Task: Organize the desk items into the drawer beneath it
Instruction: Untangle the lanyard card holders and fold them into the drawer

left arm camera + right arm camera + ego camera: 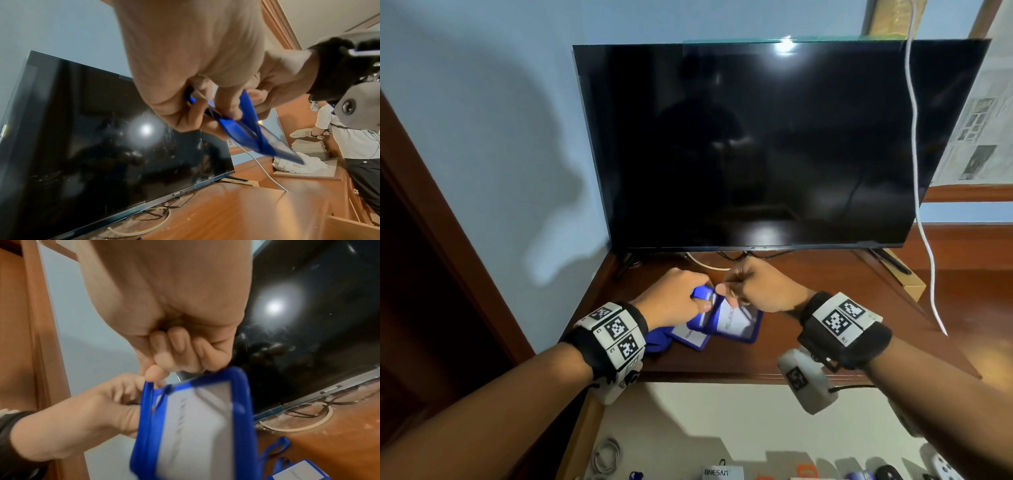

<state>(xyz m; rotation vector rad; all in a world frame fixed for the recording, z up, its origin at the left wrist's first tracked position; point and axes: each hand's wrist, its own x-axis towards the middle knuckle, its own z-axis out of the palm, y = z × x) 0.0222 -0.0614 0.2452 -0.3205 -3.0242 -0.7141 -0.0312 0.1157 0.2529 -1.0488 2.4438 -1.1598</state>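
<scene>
A blue badge holder (736,322) with a white card hangs tilted just above the wooden desk (825,308). My right hand (726,294) pinches its top edge; in the right wrist view the holder (197,426) dangles below the right hand (164,369). My left hand (700,301) grips the blue frame at the same top corner. In the left wrist view the left hand (205,110) pinches blue holder edges (242,129). A second badge holder (691,334) lies on the desk beside a blue lanyard (657,342). The open drawer (722,411) lies below the desk's front edge.
A dark TV (756,144) stands at the back of the desk, with cables (709,263) under it and a white cord (917,171) hanging at the right. The drawer holds a coiled cable (606,452) and several small items. Another person (353,142) stands at the far right by folded towels (308,147).
</scene>
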